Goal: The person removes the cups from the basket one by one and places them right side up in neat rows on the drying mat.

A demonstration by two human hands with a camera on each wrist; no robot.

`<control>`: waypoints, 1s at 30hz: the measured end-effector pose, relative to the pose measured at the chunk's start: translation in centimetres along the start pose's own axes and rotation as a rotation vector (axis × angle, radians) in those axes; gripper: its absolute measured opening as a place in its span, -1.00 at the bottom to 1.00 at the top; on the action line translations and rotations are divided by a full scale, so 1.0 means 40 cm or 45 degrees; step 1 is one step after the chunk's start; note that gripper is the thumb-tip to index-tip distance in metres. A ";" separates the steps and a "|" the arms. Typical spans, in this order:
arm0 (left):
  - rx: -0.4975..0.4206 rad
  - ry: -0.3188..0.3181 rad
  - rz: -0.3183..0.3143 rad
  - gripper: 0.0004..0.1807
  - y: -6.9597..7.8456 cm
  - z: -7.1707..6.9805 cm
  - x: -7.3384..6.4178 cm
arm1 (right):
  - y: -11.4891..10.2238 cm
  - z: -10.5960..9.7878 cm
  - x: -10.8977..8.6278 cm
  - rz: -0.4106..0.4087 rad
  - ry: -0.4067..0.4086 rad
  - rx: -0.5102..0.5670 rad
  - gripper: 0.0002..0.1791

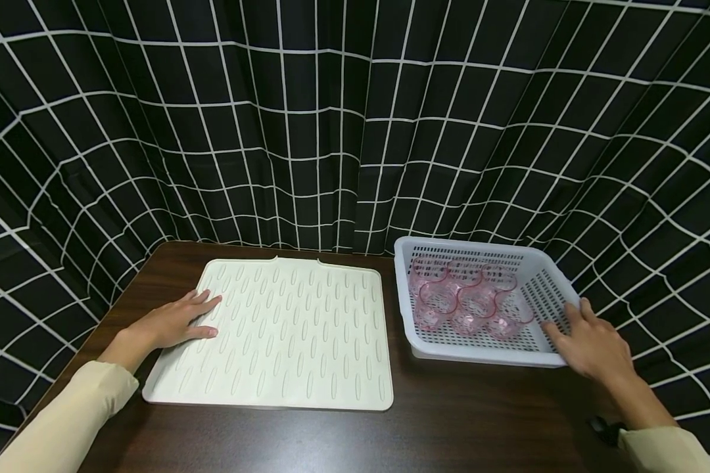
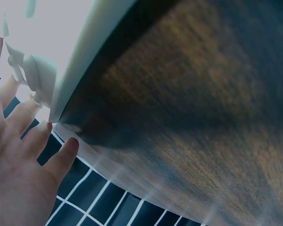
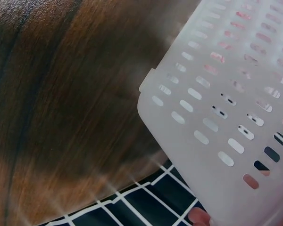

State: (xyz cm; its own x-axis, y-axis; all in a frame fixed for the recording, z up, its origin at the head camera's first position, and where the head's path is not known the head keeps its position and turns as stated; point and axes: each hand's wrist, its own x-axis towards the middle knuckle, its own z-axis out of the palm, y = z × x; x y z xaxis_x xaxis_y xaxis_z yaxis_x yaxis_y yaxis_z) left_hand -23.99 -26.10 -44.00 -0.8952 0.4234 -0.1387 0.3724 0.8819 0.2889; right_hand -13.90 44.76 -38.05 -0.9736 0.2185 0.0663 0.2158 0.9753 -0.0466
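My left hand (image 1: pixel 174 322) rests on the left edge of a white drying mat (image 1: pixel 296 341), fingers spread and fairly straight; the mat has rows of raised oval ridges. The left wrist view shows the same hand (image 2: pixel 26 150) beside the mat's pale edge (image 2: pixel 92 52). At the right, my right hand (image 1: pixel 597 348) holds the right rim of a white plastic basket (image 1: pixel 479 355), thumb inside the wall. Inside stand several clear pink cups (image 1: pixel 467 302) in two rows. From the right wrist, the basket's slotted wall (image 3: pixel 212 122) hides most of the hand; a fingertip (image 3: pixel 198 216) shows below.
Both the mat and the basket lie on a dark brown wooden table (image 1: pixel 449 420), with a strip of wood between them. A black curtain with a white grid (image 1: pixel 307 131) hangs behind and along both sides. Near the right cuff is a small black object (image 1: pixel 605 430).
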 end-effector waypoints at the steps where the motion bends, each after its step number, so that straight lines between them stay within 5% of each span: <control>1: 0.000 0.000 -0.001 -0.06 0.000 -0.001 -0.001 | -0.003 0.000 0.001 -0.001 -0.002 -0.002 -0.11; 14: -0.008 0.012 0.015 -0.06 0.000 -0.003 -0.003 | -0.015 0.003 0.014 -0.065 0.031 -0.013 -0.10; 20: -0.013 0.019 0.026 -0.06 0.000 0.004 -0.004 | 0.006 -0.047 0.041 -0.111 -0.132 -0.045 0.04; 23: -0.021 0.018 0.026 -0.08 0.003 0.004 -0.005 | 0.013 -0.088 0.064 -0.157 -0.238 0.050 0.08; 30: -0.014 0.022 0.014 -0.07 0.001 0.006 -0.005 | -0.010 -0.127 0.105 -0.411 -0.284 0.397 0.13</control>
State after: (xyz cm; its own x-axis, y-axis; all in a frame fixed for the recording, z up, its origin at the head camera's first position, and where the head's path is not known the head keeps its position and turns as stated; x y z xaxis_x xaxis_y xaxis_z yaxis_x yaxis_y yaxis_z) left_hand -23.74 -26.09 -44.19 -0.8952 0.4294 -0.1192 0.3796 0.8749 0.3008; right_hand -17.68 45.43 -32.69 -0.9866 -0.1382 -0.0866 -0.0988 0.9288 -0.3571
